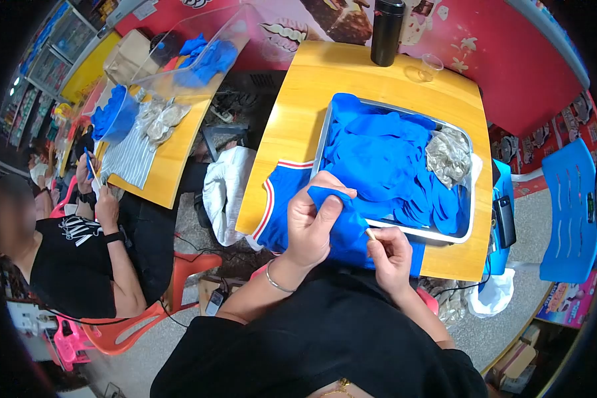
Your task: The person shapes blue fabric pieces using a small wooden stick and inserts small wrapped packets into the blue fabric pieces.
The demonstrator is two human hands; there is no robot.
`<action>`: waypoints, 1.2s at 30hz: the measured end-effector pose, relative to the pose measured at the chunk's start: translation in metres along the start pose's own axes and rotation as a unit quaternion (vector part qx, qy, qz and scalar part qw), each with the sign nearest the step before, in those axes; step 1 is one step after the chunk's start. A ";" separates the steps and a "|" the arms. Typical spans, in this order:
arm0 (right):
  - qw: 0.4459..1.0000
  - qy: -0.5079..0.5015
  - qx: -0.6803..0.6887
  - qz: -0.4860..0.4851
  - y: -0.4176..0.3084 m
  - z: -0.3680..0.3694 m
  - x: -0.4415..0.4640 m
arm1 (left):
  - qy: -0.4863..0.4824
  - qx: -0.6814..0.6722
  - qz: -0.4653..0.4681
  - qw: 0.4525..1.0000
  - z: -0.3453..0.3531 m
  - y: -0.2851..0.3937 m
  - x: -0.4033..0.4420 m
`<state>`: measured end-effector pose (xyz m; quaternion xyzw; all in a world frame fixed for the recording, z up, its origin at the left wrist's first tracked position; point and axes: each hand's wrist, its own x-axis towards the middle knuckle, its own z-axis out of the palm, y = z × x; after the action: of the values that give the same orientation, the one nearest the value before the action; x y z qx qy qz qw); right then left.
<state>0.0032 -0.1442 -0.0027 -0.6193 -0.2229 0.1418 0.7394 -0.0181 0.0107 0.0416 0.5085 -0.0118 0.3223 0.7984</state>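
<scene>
black shirt (298,345) nearest, i see the left hand (315,222) pinching blue fabric (357,225) near the tray (471,202), right hand (391,260) gripping a slim tool (370,233); a loose pinch could let it slip.

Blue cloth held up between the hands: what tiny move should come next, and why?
Probably ease the tip of the pale stick slightly along the blue cloth. The left hand pinches the cloth, and the right hand grips the stick with its tip right by the cloth; whether they touch is too small to tell.
</scene>
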 end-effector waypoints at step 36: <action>0.983 0.039 -0.107 -0.143 0.010 0.002 0.012 | 0.019 -0.160 -0.016 0.987 0.007 -0.002 -0.002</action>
<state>0.0129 -0.1345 -0.0101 -0.6616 -0.2938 -0.0149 0.6898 -0.0163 0.0039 0.0424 0.3676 -0.0401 0.3135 0.8746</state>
